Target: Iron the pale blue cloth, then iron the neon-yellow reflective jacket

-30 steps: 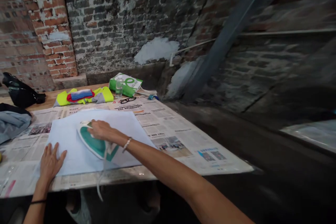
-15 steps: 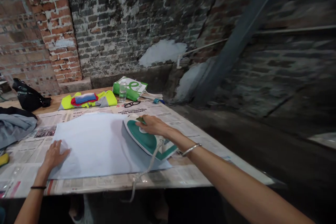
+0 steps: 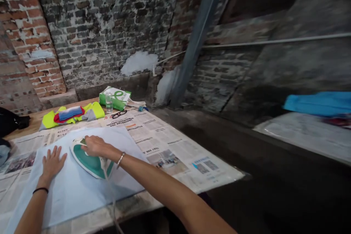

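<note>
A green and white clothes iron [image 3: 91, 161] rests on a pale blue cloth [image 3: 74, 201] spread over the table. My right hand [image 3: 95, 146] is closed around the iron's handle, and its cord trails down over the near table edge. To the left of the iron, my left hand [image 3: 53, 163] lies flat on the cloth with its fingers spread. Part of the cloth is hidden under the iron and my right forearm.
Newspaper [image 3: 175, 150] covers the table. Toward the back are a folded yellow vest [image 3: 94, 111], a clear cup [image 3: 109, 103], black glasses [image 3: 119, 114] and a green-white bag [image 3: 120, 97]. A blue item [image 3: 318, 103] lies on another table at right.
The view has turned to the right. My right hand has moved the iron left over the cloth, closer to my left hand. My left hand has shifted farther up the cloth, its fingers spreading wider.
</note>
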